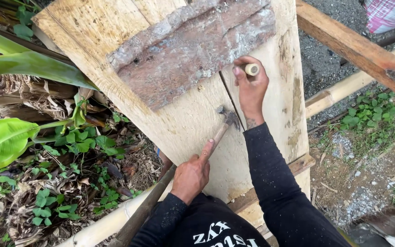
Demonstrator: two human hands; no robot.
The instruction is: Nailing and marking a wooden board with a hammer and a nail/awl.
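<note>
My left hand (192, 174) is closed around the wooden handle of a hammer (222, 127), forefinger laid along the shaft; the metal head sits against the pale wooden plank (179, 123). My right hand (251, 88) is curled around a short pale cylindrical piece (252, 69), pressing against the same plank just below a rough, reddish slab of bark-faced wood (193, 50). Bamboo poles (344, 87) run to the right; green leaves (5, 137) lie left.
</note>
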